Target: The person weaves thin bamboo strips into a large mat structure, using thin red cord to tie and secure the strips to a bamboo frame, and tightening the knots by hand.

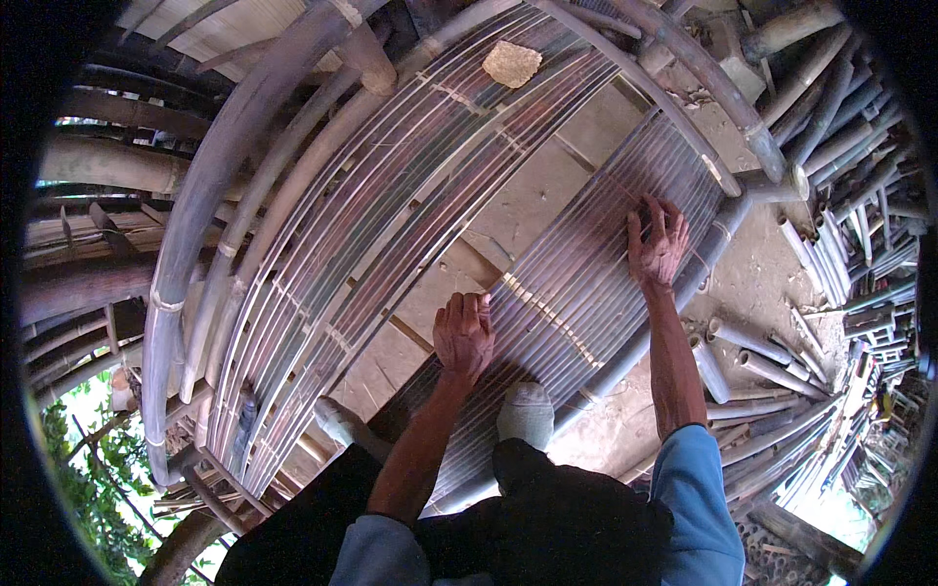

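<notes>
Below me is a bamboo frame with a panel of thin dark parallel slats [576, 244]. A pale woven binding [552, 320] crosses the slats. My left hand [463, 335] is closed at the panel's left edge, knuckles up; what its fingers hold, if anything, is hidden. My right hand [657, 246] is over the right side of the panel, near the thick bamboo rail [705, 256]. Its fingers are bent and apart, with nothing visible in them. One grey-covered foot [526, 415] rests on the slats between my arms.
A second panel of spaced slats [391, 210] stands to the left, beside curved bamboo poles [210, 186]. A tan flat piece [511, 63] lies at the far end. Cut bamboo lengths [767, 356] lie on the dirt floor at right, with stacked poles [860, 117] behind.
</notes>
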{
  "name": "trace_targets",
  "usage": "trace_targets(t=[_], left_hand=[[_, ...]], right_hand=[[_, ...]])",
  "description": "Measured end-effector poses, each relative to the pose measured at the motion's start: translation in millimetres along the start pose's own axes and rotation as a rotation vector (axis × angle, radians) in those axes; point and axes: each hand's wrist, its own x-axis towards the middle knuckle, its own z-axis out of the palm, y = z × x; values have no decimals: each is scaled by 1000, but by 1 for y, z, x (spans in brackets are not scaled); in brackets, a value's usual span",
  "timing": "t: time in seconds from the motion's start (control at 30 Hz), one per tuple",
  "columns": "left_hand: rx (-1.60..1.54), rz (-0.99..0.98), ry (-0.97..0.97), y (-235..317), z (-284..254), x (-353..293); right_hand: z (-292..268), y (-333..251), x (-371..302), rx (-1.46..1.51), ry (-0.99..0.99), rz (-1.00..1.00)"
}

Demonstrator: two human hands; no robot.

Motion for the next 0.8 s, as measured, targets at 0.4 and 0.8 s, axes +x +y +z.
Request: trace_targets(t=[0.4, 0.8], left_hand=[[20, 73, 84, 7, -4, 14], [-1138, 80, -541, 145, -7, 64]], right_hand=[[2, 13, 1, 5, 10, -38], [-116, -71, 33, 676, -694, -41]])
